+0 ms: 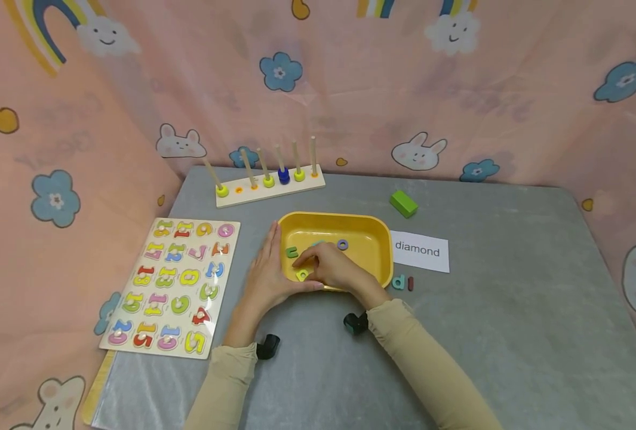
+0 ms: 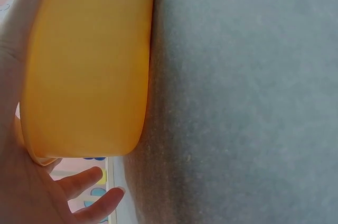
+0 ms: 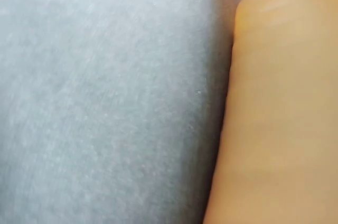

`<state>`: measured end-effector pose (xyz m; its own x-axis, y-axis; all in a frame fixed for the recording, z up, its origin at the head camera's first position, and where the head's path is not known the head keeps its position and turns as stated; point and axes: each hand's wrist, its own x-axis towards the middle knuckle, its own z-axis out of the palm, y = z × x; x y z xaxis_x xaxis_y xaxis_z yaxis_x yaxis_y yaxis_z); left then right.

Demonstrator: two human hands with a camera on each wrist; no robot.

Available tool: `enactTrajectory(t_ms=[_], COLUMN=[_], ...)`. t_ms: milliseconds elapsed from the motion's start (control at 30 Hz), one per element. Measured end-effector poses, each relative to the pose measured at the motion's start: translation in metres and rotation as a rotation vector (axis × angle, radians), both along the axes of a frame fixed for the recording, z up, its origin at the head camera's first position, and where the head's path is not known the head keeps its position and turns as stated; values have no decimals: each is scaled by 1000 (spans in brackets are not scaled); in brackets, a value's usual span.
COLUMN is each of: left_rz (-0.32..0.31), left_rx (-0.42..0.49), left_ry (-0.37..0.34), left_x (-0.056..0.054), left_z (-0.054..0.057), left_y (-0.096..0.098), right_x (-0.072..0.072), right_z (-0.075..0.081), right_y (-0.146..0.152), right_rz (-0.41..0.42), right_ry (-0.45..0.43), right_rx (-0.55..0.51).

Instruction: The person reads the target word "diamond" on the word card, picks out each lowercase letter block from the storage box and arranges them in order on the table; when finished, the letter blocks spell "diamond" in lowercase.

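A yellow plastic tray (image 1: 371, 222) holds several small letter pieces: a green n (image 1: 292, 252), a purple o (image 1: 342, 245), a yellow piece (image 1: 302, 275) and a teal one partly hidden behind the right hand. Around the tray's near left corner lies my left hand (image 1: 268, 278), fingers stretched along the left wall and thumb along the front rim. The left wrist view shows its fingertips (image 2: 108, 203) reaching past the tray's wall (image 2: 92, 71). My right hand (image 1: 336, 267) reaches over the front rim, bent fingers and thumb apart, close beside the yellow piece.
Right of the tray lie a "diamond" word card (image 1: 421, 252), a teal d (image 1: 399, 282), a dark red bar-shaped letter (image 1: 411, 283) and a green block (image 1: 403, 203). A number puzzle board (image 1: 178, 286) is at the left, a peg stand (image 1: 269, 188) behind.
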<state>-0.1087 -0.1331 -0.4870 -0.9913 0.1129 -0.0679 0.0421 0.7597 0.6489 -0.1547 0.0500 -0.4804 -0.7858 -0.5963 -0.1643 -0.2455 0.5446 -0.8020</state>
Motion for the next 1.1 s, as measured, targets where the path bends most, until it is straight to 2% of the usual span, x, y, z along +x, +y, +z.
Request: enactTrajectory(t_ms=[300,467,800,933,1100], left_rz=[-2,4,8,12,22], left_rx=[4,9,15,18,23], left_ry=[-18,-25,-35,-40,-34], left_x=[-1,-1,-1,-1,-1], left_z=[1,1,1,0,-1], left_y=[2,3,3,2,2], right_x=[-1,6,27,36,45], right_z=[-3,5,29,34,33], right_y=[4,17,69,100,137], right_rz=[-27,-82,-299,-389,-476], right_ry=[46,82,160,214,292], right_rx=[28,-21,-200,-213,-215])
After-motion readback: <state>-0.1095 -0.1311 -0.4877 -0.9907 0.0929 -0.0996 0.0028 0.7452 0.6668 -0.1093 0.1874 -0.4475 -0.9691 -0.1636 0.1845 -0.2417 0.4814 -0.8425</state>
